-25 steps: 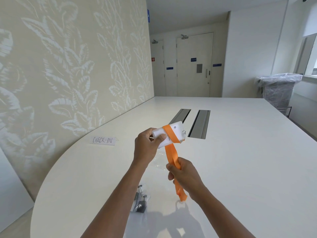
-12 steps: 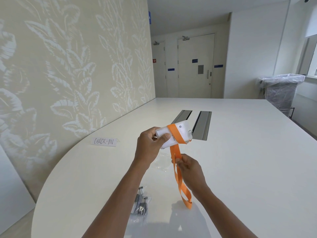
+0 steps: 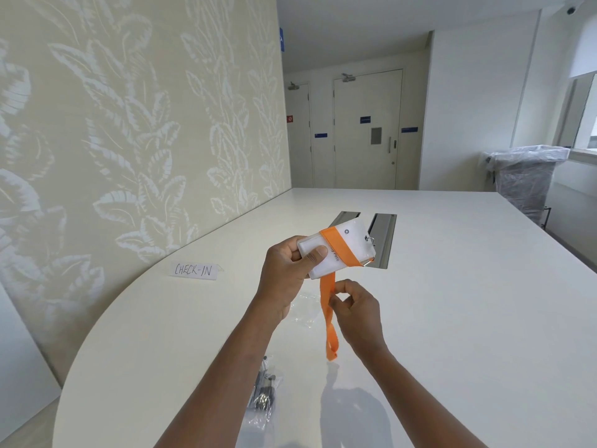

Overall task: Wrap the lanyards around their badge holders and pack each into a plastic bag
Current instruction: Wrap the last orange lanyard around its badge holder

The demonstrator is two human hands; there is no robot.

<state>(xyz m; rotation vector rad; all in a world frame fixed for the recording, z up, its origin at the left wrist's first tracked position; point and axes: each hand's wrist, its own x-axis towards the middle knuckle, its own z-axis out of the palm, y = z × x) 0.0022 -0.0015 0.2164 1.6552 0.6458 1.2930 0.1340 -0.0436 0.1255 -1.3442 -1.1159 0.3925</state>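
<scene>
Head cam view: left hand [image 3: 287,270] grips the badge holder [image 3: 336,250] by its near-left end, up off the table [image 3: 452,302], probably so the free end stays clear for winding. Right hand [image 3: 357,313] pinches the orange lanyard [image 3: 329,318] just below the holder, looks like it's keeping it taut. Holder is frosted white plastic with one orange band already across it; the loose tail dangles toward the table. A clear plastic bag [image 3: 303,313] lies under the hands.
</scene>
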